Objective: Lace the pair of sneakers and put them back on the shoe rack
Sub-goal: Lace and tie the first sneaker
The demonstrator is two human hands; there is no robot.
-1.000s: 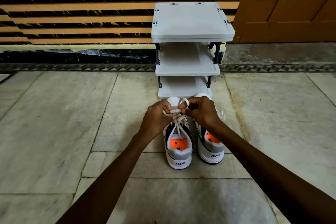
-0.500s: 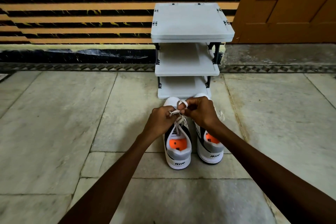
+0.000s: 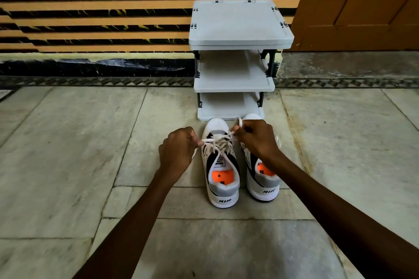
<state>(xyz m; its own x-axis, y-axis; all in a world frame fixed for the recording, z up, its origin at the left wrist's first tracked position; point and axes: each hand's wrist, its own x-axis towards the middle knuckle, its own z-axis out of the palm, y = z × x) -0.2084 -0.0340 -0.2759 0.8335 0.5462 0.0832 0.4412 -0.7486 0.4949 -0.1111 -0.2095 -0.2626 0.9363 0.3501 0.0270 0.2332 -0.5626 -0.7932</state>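
Note:
Two white, grey and black sneakers with orange insoles stand side by side on the floor, toes toward the rack. The left sneaker [image 3: 221, 165] has a white lace [image 3: 217, 142] criss-crossed over its tongue. My left hand [image 3: 178, 153] pinches one lace end to the left of the shoe. My right hand [image 3: 257, 139] pinches the other end up and to the right, a loop sticking out above its fingers. That hand and wrist cover much of the right sneaker [image 3: 263, 184]. The grey three-shelf shoe rack [image 3: 233, 84] stands just beyond the toes, its shelves bare.
The rack stands against a striped orange and black wall [image 3: 95, 18]. A brown wooden door [image 3: 362, 7] is at the back right. Stone floor slabs [image 3: 68, 154] spread to both sides of the shoes.
My hands have moved apart, the left one outward to the left, drawing the lace ends taut across the left sneaker. Before, both hands were bunched together over its laces.

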